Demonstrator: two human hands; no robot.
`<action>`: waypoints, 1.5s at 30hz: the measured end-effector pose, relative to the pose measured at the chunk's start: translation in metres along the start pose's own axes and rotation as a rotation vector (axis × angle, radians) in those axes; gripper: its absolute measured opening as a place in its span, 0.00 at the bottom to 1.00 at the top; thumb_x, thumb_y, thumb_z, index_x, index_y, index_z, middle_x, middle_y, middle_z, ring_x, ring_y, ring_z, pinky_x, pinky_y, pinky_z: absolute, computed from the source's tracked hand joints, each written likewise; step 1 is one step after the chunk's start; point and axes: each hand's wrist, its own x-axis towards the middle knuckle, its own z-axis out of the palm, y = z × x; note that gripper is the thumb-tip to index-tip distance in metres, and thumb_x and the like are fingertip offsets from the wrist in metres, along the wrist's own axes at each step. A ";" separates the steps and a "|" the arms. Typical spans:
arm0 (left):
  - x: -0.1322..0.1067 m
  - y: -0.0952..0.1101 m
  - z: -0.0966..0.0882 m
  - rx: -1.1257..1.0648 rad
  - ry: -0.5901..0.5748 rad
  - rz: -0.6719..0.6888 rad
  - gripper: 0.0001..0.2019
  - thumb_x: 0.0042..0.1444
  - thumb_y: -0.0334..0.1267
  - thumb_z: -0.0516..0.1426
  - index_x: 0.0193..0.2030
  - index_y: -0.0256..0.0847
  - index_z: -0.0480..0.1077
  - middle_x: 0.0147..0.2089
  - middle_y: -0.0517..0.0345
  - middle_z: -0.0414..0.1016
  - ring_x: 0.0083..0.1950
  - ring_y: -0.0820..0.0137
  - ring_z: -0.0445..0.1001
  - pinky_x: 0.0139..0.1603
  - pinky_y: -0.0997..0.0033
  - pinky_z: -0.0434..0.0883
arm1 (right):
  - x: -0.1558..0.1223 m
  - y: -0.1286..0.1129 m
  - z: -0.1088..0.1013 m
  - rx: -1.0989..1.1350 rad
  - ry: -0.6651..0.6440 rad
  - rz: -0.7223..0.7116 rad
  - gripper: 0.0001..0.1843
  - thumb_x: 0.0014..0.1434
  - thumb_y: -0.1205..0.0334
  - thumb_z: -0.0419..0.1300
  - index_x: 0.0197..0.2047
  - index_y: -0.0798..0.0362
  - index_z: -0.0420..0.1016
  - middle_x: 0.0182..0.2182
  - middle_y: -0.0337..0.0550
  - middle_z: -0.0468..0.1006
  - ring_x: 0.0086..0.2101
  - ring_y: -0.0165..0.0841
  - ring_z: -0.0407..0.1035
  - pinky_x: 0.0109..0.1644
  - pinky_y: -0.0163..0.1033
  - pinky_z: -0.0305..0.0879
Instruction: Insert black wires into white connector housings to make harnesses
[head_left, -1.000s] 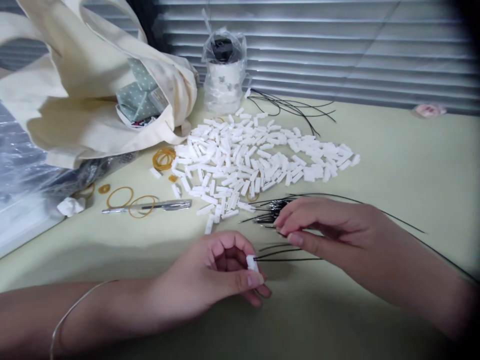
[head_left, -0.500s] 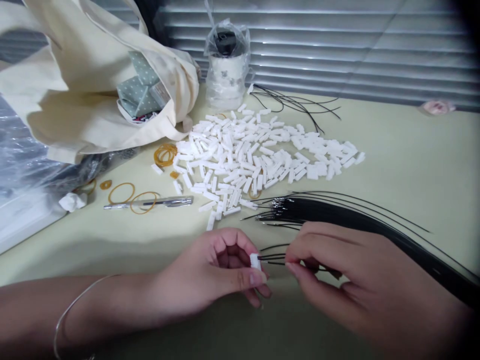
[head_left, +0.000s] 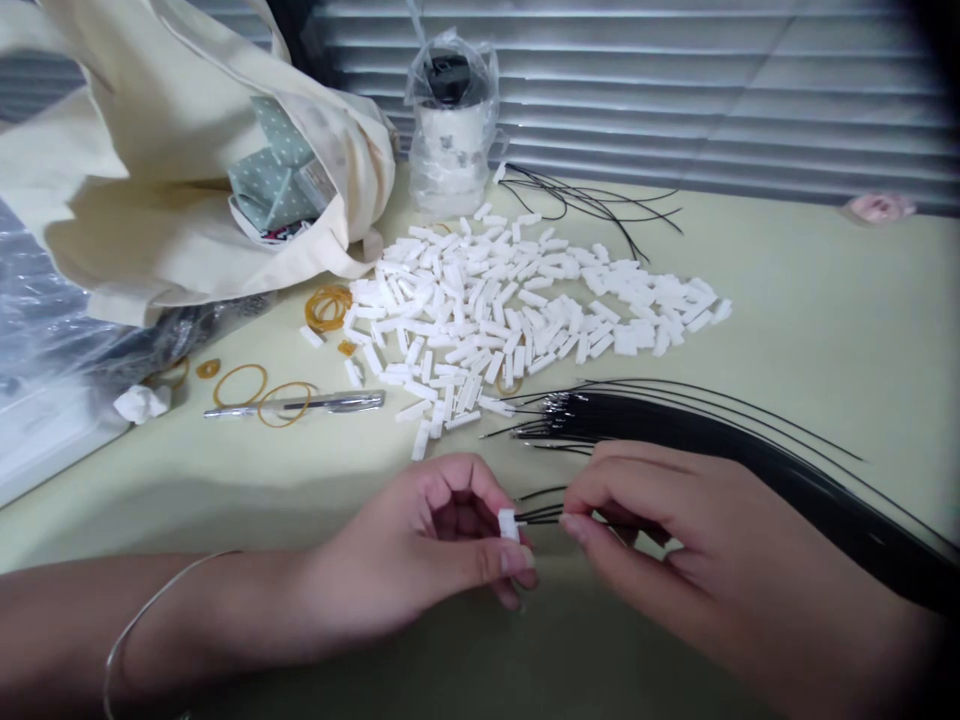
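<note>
Plug [head_left: 508,524] sits pinched by left hand [head_left: 442,545]; right hand [head_left: 667,535], at three o'clock, grips wire [head_left: 546,521] that crooked pushing might bend.

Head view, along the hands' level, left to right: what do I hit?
Thin bracelet → left hand pinching a white connector → exposed stretch of black wires → right hand.

The left hand [head_left: 450,550] covers the lower part of the connector [head_left: 508,521]. How many wires [head_left: 541,514] the right hand [head_left: 667,540] pinches, I cannot tell. This hand hides part of the bundle [head_left: 675,425], which the right edge cuts. Left and top edges cut the bag [head_left: 180,180]. The pink object [head_left: 882,207] is too blurred to identify.
</note>
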 end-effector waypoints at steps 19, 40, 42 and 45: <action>-0.004 -0.003 0.005 0.123 -0.016 -0.140 0.09 0.45 0.29 0.65 0.28 0.35 0.68 0.26 0.63 0.74 0.28 0.79 0.72 0.31 0.80 0.68 | 0.004 0.005 -0.007 0.030 -0.123 0.006 0.06 0.60 0.64 0.55 0.32 0.52 0.71 0.30 0.37 0.70 0.31 0.27 0.64 0.32 0.32 0.59; 0.003 0.006 -0.001 -0.184 -0.051 -0.007 0.08 0.50 0.28 0.63 0.30 0.35 0.66 0.30 0.55 0.81 0.31 0.74 0.79 0.31 0.80 0.75 | -0.005 -0.010 -0.004 -0.275 0.018 -0.288 0.13 0.59 0.73 0.47 0.27 0.53 0.69 0.21 0.37 0.68 0.23 0.27 0.62 0.22 0.35 0.51; 0.003 0.006 -0.002 -0.180 -0.060 -0.009 0.08 0.51 0.28 0.63 0.30 0.34 0.66 0.30 0.54 0.81 0.30 0.74 0.79 0.32 0.80 0.75 | -0.004 -0.009 -0.003 -0.330 0.034 -0.340 0.14 0.58 0.74 0.48 0.26 0.53 0.70 0.21 0.37 0.68 0.23 0.28 0.62 0.22 0.35 0.50; 0.003 0.006 -0.002 -0.195 -0.064 -0.004 0.07 0.51 0.27 0.63 0.29 0.34 0.66 0.30 0.54 0.81 0.30 0.74 0.79 0.31 0.79 0.75 | -0.004 -0.007 -0.002 -0.375 0.029 -0.380 0.15 0.57 0.74 0.50 0.25 0.53 0.71 0.21 0.36 0.68 0.23 0.28 0.61 0.21 0.36 0.49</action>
